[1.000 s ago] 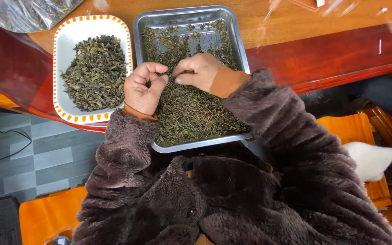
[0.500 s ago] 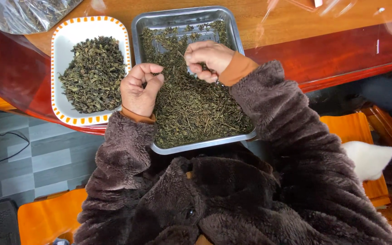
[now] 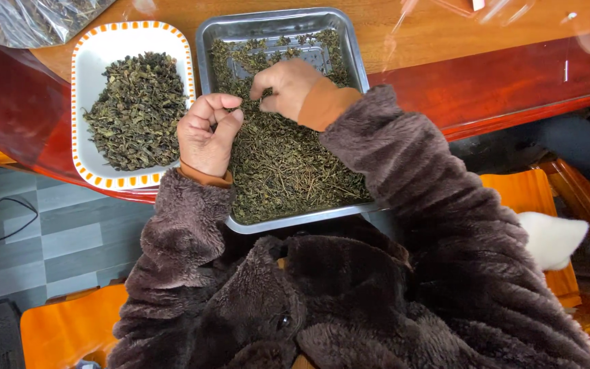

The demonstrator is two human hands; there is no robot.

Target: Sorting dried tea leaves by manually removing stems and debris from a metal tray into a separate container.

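Pinching dried leaves (image 3: pixel 288 164), right hand (image 3: pixel 285 85), metal tray (image 3: pixel 274 20)

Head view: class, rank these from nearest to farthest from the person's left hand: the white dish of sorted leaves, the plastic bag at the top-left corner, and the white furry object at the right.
From the left hand:
1. White dish, just to its left.
2. Plastic bag, top-left corner.
3. White furry object, far right.

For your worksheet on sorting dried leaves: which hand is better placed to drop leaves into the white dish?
Probably the left hand: it is curled at the metal tray's left edge, beside the white dish. The right hand is farther away, over the tray.
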